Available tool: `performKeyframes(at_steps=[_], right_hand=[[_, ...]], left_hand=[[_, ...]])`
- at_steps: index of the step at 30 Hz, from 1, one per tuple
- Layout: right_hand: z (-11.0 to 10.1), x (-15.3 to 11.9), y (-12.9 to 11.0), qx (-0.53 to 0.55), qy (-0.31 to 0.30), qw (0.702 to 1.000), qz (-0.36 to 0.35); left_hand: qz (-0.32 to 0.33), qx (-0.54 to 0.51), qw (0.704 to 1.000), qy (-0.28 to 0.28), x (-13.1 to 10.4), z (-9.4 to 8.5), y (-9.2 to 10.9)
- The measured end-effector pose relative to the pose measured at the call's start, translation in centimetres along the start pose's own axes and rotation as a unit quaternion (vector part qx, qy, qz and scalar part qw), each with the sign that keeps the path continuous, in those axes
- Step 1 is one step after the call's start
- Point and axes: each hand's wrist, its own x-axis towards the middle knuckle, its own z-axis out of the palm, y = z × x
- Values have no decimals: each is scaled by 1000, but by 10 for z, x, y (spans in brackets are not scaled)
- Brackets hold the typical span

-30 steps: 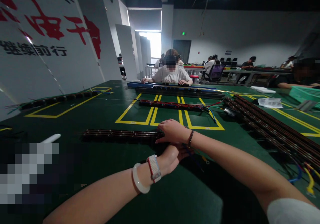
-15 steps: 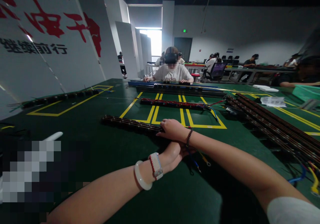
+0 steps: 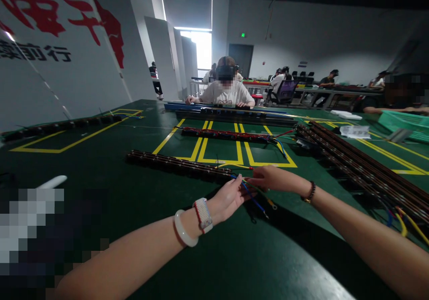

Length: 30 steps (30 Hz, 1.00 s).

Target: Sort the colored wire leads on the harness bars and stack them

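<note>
A long dark strip (image 3: 177,163) with thin brown rods lies in front of me on the green table. Coloured wires (image 3: 256,201), blue, green and yellow with ring ends, come out of its right end. My left hand (image 3: 229,199), below a watch and a pale bangle, is closed on these wires near the strip's end. Just right of it, my right hand (image 3: 270,178) has its fingers bent together at the wires, beside the red tip of a yellow wire. What its fingertips pinch is too small to make out.
Beyond the yellow tape lines lies a strip with red wires (image 3: 228,134). Several long dark strips (image 3: 362,166) are stacked at the right, near a green basket (image 3: 405,123). Another strip (image 3: 63,126) lies far left. A person (image 3: 228,90) sits across the table.
My right hand has moved right, off the strip, to the wires at its end. The strip's end and the wires now show more. The view has shifted slightly.
</note>
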Motion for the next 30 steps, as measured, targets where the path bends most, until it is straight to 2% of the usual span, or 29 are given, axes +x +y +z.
performKeyframes(at_steps=[2,4,7,10,13,15,17,20,22,27,30], right_hand=[[7,-7,12,121,-94,988,3],[12,-11,20,239,-146,960,11],[16,-13,25,338,-143,930,25],[15,-14,21,378,-140,915,4],[10,-16,16,329,-153,932,-32],[2,-17,14,259,-125,957,-32],[-10,-17,14,203,-54,977,-20],[-29,-15,9,176,60,982,-18],[-41,-10,-1,188,103,976,-39],[-52,20,-50,205,126,964,-116],[-41,49,-80,118,142,966,-180]], left_hand=[[-17,7,1000,-10,-2,3,4],[-27,14,999,-27,-3,4,7],[-30,17,999,-30,-3,3,8],[-32,15,999,-23,-3,2,8],[-40,18,999,-30,-3,1,8],[-39,24,998,-32,-4,0,7],[-37,28,998,-31,-5,0,6],[-41,21,999,-27,-6,0,3],[-36,19,999,-25,-7,-1,2],[-27,34,999,-30,-10,-2,1],[-4,20,998,-54,-11,-3,0]])
